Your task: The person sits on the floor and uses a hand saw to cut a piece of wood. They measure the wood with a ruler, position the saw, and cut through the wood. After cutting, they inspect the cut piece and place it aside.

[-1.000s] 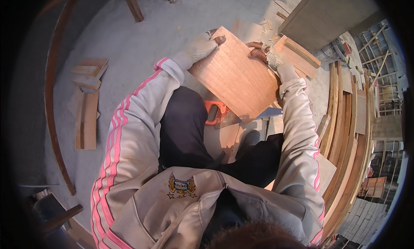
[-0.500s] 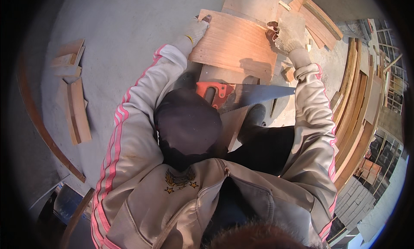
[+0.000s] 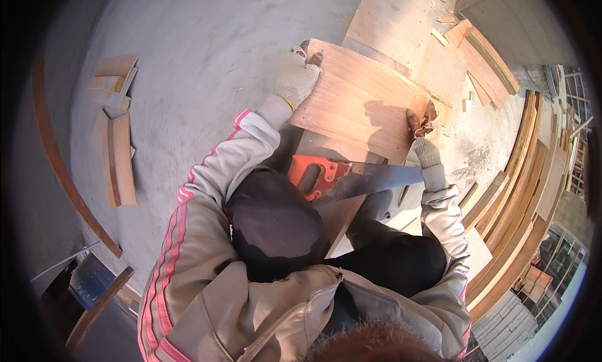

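Note:
A rectangular plywood sheet (image 3: 364, 95) lies in front of me, its grain running across and a shadow on its right half. My left hand (image 3: 297, 75), in a fingerless-tipped white knit glove, is closed on its left edge near the far corner. My right hand (image 3: 424, 135), gloved the same way, grips its right edge, thumb on top. Between the sheet and my knees rests a handsaw (image 3: 376, 177) with an orange-red handle at the left. Its blade points right, toward my right wrist, teeth toward me.
Another plywood panel (image 3: 389, 23) lies beyond the sheet. Wood scraps (image 3: 441, 37) and a plywood offcut with a batten (image 3: 492, 59) are at the far right. Long planks (image 3: 517, 167) are stacked on the right. More offcuts (image 3: 118, 158) sit on the concrete floor at left.
My right hand has moved nearer to me along the sheet's right edge and now grips it. My view has shifted, so the sheet and saw appear lower and farther right.

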Tool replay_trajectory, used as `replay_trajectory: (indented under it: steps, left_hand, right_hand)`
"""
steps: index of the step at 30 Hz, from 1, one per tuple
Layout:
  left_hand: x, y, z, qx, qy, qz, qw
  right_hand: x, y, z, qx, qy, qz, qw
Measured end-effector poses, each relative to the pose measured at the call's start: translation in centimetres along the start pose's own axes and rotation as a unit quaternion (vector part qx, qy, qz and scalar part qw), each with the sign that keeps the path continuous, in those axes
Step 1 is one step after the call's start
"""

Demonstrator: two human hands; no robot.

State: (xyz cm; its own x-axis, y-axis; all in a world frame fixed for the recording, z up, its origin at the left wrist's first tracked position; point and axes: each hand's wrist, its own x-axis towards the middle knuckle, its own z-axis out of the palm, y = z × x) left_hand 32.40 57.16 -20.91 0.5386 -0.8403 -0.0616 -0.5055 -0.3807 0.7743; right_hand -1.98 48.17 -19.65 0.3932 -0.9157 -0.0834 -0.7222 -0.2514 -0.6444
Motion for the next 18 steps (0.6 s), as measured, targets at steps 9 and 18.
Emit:
replay_trajectory:
  steps: [9, 18]
  left_hand:
    - [-1.4, -1.6, 0.2, -0.168, -0.032, -0.068, 0.983]
    - [-2.8, -8.0, 1.8, -0.601, -0.102, -0.167, 0.775]
  right_hand:
    - [1.5, -1.8, -0.5, 0.030, 0.002, 0.064, 0.998]
    - [2.7, 2.0, -0.3, 0.083, -0.018, 0.056, 0.995]
